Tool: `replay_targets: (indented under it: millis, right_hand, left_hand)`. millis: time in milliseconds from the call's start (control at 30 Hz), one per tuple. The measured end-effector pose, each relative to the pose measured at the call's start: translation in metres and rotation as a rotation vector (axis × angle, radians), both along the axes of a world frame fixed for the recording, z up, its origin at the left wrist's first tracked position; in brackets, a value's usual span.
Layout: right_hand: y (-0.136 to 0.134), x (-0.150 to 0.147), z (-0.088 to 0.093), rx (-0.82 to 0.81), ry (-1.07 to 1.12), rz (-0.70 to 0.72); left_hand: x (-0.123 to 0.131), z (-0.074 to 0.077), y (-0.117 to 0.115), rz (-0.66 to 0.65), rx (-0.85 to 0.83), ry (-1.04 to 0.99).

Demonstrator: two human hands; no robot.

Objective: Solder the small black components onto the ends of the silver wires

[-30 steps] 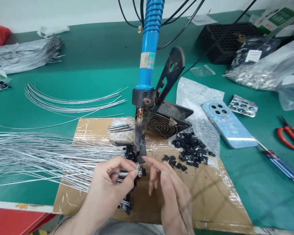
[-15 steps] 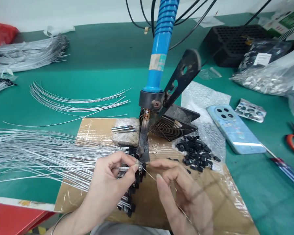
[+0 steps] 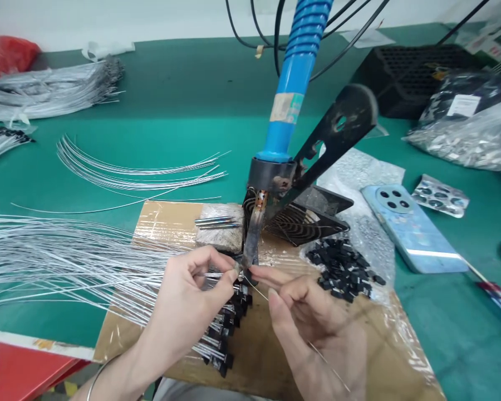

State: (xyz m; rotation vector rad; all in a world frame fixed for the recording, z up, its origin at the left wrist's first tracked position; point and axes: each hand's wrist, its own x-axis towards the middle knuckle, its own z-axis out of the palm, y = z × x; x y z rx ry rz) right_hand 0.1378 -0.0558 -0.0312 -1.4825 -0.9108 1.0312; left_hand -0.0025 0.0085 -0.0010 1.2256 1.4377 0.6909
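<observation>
My left hand (image 3: pixel 192 295) is closed in a pinch on a small part (image 3: pixel 237 268), mostly hidden by the fingertips, right at the tip of a soldering iron (image 3: pixel 279 131) with a blue handle, held upright in a black bracket. A thin solder wire (image 3: pixel 258 291) runs through my right hand (image 3: pixel 313 323), closed around it between thumb and fingers; its end reaches the iron tip and the other end trails below the palm. Under my left hand lie many white wires (image 3: pixel 108 262) ending in black connectors (image 3: pixel 223 340), lined up on a cardboard sheet (image 3: pixel 271 356).
Behind the iron stands a black fan (image 3: pixel 300 223). Loose black housings (image 3: pixel 342 270) lie at right on bubble wrap, beside a blue phone (image 3: pixel 417 228). A wrapped block (image 3: pixel 219 236) carries several metal rods. More wires (image 3: pixel 137 170) lie at the back left.
Both hands have moved slightly up, bringing the pinched part and the solder closer to the iron tip. The whole view has shifted, so the bench things appear further right.
</observation>
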Motion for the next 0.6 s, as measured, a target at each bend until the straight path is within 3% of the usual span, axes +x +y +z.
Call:
replay_targets:
  millis: [600]
  right_hand:
    - [0.0026,-0.0020,-0.0006,0.016,0.058,-0.043]
  left_hand:
    - [0.0006,0.0034,0.0021,-0.007,0.082,-0.011]
